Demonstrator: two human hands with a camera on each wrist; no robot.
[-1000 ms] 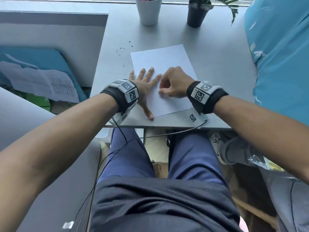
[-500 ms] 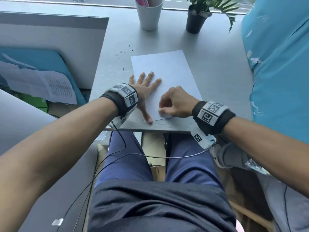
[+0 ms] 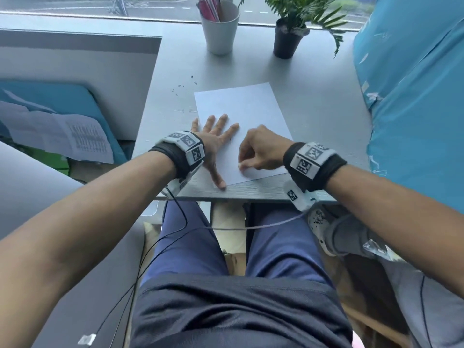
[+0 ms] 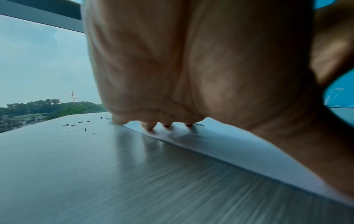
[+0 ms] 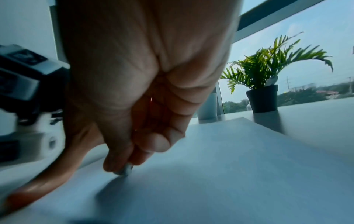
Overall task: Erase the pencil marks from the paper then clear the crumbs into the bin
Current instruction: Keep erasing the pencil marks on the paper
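Note:
A white sheet of paper [image 3: 243, 114] lies on the grey desk [image 3: 313, 96] near its front edge. My left hand [image 3: 216, 139] lies flat with spread fingers on the paper's left edge [image 4: 229, 145], pressing it down. My right hand [image 3: 258, 151] pinches a small white eraser [image 3: 240, 166] between thumb and fingertips, its tip on the paper's lower part [image 5: 127, 170]. A short dark pencil mark [image 3: 230, 140] shows beside my left index finger. Dark eraser crumbs [image 3: 180, 86] lie scattered on the desk left of the paper [image 4: 76, 122]. No bin is in view.
A white cup with pens [image 3: 221, 28] and a black potted plant [image 3: 287, 41] stand at the desk's far edge by the window. A blue plastic-covered object [image 3: 414, 96] rises along the right. Papers [image 3: 75, 136] lie on a blue surface at the left.
My right hand with the eraser has moved down the paper toward the desk's front edge. My left hand has stayed pressed on the paper.

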